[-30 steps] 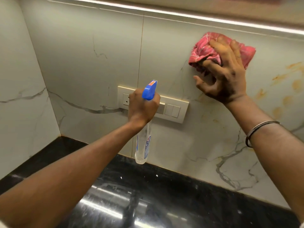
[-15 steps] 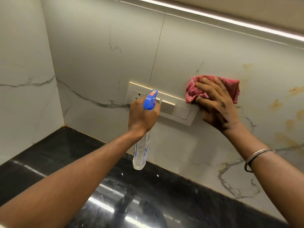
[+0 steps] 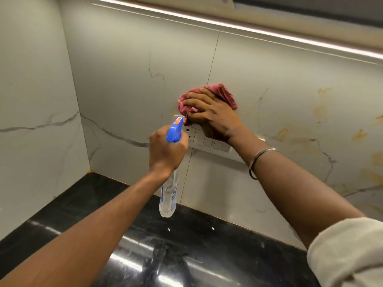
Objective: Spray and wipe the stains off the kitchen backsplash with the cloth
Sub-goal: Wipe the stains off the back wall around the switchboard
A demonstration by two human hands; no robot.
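While our left hand (image 3: 167, 151) curls its fingers tight round the neck of the blue-headed spray bottle (image 3: 169, 195), held upright above the black countertop (image 3: 83, 204), our right hand (image 3: 215, 119) presses the red cloth (image 3: 223, 92) against the marble backsplash (image 3: 124, 79) just above the switch plate (image 3: 209, 140), fingers bent over it and gripping. Orange-yellow stains (image 3: 359, 135) mark the tiles well to the right.

This is looking like a home kitchen. A glossy black stone tabletop (image 3: 72, 214) is running into a corner, where the marble-look backsplash (image 3: 124, 79) is meeting a matching side wall (image 3: 31, 100). A light strip (image 3: 269, 35) is glowing along the top of the backsplash. A socket-and-switch panel (image 3: 209, 141) is sitting on it, and orange-yellow stains (image 3: 359, 135) are showing toward its right edge.
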